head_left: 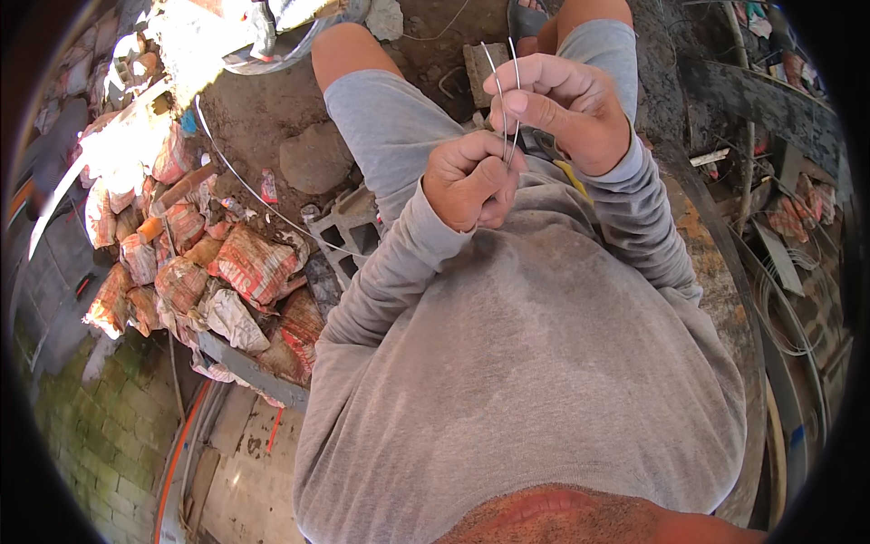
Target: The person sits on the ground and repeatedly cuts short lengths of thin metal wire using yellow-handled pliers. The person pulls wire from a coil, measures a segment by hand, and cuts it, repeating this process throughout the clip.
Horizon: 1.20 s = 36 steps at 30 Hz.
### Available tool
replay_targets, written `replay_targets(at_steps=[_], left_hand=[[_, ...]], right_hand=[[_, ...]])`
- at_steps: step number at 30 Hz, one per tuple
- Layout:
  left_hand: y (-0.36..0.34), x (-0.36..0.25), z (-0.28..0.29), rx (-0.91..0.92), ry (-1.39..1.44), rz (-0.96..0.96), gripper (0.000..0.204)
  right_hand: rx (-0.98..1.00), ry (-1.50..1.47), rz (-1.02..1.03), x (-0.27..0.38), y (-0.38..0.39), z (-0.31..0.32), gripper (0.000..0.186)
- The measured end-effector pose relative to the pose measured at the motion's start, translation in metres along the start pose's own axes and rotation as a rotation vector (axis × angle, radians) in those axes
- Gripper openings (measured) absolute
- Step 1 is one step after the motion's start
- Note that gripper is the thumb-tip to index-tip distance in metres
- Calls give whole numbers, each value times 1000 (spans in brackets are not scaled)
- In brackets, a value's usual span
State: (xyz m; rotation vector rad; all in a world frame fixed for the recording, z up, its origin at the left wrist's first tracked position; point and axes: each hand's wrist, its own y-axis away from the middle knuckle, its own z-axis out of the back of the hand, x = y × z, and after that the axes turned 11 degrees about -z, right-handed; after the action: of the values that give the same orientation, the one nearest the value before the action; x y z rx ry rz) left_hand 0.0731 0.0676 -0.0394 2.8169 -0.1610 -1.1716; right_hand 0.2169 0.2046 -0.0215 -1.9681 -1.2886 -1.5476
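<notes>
Sacks [217, 272] left of block [349, 236], coils [793, 308] right.

both hands [521, 136] pinching bent wire [504, 86] — sacks [245, 263] left

Dirt ground [258, 113] with stone [314, 159], cement sacks [254, 267]

wire [500, 82]: thin bare metal, dull grey sheen | long sleeves [634, 218]: matt grey knit cloth, soft, dusty | shorts [381, 118]: same matt cloth | hollow block [349, 238]: rough grey concrete | sacks [254, 267]: crumpled paper, possibly woven plastic | ground [254, 118]: rough packed dirt | stone [315, 159]: coarse, matt
</notes>
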Motion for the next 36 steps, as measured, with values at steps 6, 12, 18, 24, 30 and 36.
replay_targets(at_steps=[6, 12, 18, 24, 30, 36], left_hand=[[14, -6, -14, 61, 140, 12, 32], [7, -5, -13, 267, 495, 166, 37], [-8, -2, -19, 310, 606, 245, 27], [0, -6, -18, 183, 477, 247, 24], [2, -1, -18, 108, 353, 266, 25], [7, 0, -17, 169, 337, 192, 29]], right_hand=[[360, -424, 55, -33, -9, -2, 17], [668, -688, 148, -61, -24, -14, 14], [831, -861, 179, -66, -29, -21, 15], [345, -629, 77, -30, -10, -3, 37], [83, -1, 10, 20, 3, 13, 25], [229, -164, -19, 7, -2, 16, 18]])
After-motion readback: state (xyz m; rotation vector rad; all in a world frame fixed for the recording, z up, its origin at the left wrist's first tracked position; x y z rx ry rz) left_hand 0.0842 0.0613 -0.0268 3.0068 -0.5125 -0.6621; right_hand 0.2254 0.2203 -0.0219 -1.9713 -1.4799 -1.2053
